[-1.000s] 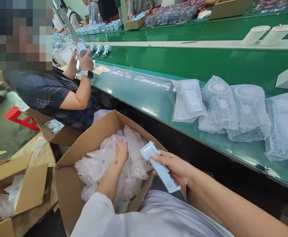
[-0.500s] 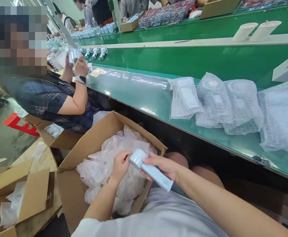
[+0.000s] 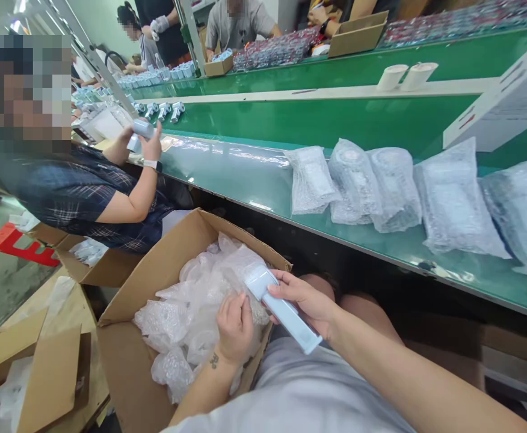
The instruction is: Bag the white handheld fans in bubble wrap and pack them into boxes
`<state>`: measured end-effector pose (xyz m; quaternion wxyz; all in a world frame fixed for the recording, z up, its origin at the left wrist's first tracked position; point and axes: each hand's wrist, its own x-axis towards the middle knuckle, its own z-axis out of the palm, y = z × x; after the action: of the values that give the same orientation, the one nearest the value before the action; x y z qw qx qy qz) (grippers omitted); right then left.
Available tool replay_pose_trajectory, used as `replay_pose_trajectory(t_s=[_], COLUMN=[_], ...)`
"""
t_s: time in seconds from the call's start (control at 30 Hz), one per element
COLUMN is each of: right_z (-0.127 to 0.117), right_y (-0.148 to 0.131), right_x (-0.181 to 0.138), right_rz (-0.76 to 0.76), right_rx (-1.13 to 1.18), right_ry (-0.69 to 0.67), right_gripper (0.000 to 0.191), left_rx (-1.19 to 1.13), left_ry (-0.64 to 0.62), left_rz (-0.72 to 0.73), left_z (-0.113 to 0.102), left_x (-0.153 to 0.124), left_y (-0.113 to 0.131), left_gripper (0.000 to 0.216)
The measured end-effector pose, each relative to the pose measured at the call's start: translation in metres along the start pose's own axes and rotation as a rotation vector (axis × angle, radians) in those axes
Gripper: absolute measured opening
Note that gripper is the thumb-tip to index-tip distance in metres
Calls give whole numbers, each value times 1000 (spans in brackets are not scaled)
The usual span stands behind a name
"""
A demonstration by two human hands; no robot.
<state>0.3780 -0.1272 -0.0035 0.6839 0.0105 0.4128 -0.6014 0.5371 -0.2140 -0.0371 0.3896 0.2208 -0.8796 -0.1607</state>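
Head view: right hand (image 3: 311,300) gripping a light-blue device (image 3: 291,319) over the right rim of the open carton (image 3: 130,367)

The right hand is closing around the device, its thumb lying on top near the rounded head and its fingers curling beneath. The grip is sitting at the upper part of the handle: the head is projecting past the fingers over the inside of the carton, while the rest of the handle is sloping back from the carton, its flat end pointing toward the wearer's lap. Clear bubble bags (image 3: 173,319) are filling the carton, and film is meeting the head's far end; whether it is wrapping around the head or lying behind it, I cannot tell.

The left hand (image 3: 235,325) is hovering over the carton, just beside the device's head. Its fingers are curling in, with the gap between thumb and fingertips nearly gone; whether they are pinching film is unclear.

To the right of the carton, five bubble-wrapped packs (image 3: 313,180) are lying in a row on the bench (image 3: 227,174). Beyond the carton, toward its left, a co-worker (image 3: 87,186) is holding a similar device (image 3: 143,128) in both hands.
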Motion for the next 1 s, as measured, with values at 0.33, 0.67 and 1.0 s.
replay_pose_trajectory(t_s=[0.33, 0.67, 1.0], right_z=[1, 4, -5], right_y=[7, -5, -17], right_x=[-12, -15, -23], right_rz=[21, 151, -203], right_rx=[-134, 158, -329], right_ry=[115, 59, 294], right_gripper=[60, 42, 27], left_rx=[-216, -61, -252], left_ry=[-398, -69, -187], left_rz=[-177, 345, -161], left_z=[-17, -1, 0], left_x=[57, 26, 48], left_y=[7, 29, 28], left_gripper=[15, 22, 29])
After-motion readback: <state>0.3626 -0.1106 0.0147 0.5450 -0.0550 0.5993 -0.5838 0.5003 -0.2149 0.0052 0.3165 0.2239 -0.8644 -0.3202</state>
